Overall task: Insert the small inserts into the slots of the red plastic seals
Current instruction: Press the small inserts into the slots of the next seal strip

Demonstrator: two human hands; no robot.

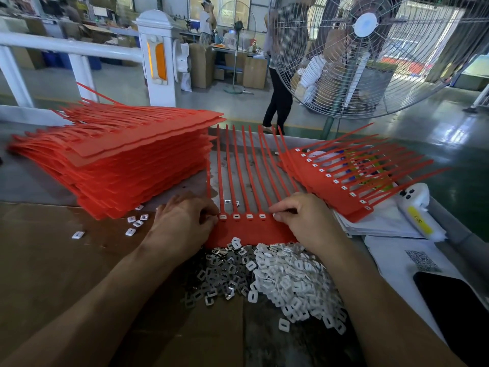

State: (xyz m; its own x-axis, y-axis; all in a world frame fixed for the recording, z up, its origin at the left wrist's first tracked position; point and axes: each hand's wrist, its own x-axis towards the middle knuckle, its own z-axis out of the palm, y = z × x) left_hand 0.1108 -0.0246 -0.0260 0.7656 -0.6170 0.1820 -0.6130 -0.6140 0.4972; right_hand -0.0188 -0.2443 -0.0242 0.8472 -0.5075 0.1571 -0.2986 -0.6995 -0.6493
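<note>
A big fan (pixel 365 49) stands past the counter (pixel 39 260), which carries everything here. On its left sits a tall stack (pixel 119 165) of red seals; to the right a smaller batch (pixel 341 181) lies fanned out with white inserts already in its slots. Between them, right in front of me, lies the seal strip (pixel 248 229) I am working on, its tails pointing away from me. Four slots across its head show white inserts. Touching its near edge is a heap of metal clips (pixel 219 274) and white inserts (pixel 291 276). My left hand (pixel 182 221) grips the strip's left end with curled fingers. My right hand (pixel 304 221) pinches at the slot row on the right end; what it pinches is too small to tell.
</note>
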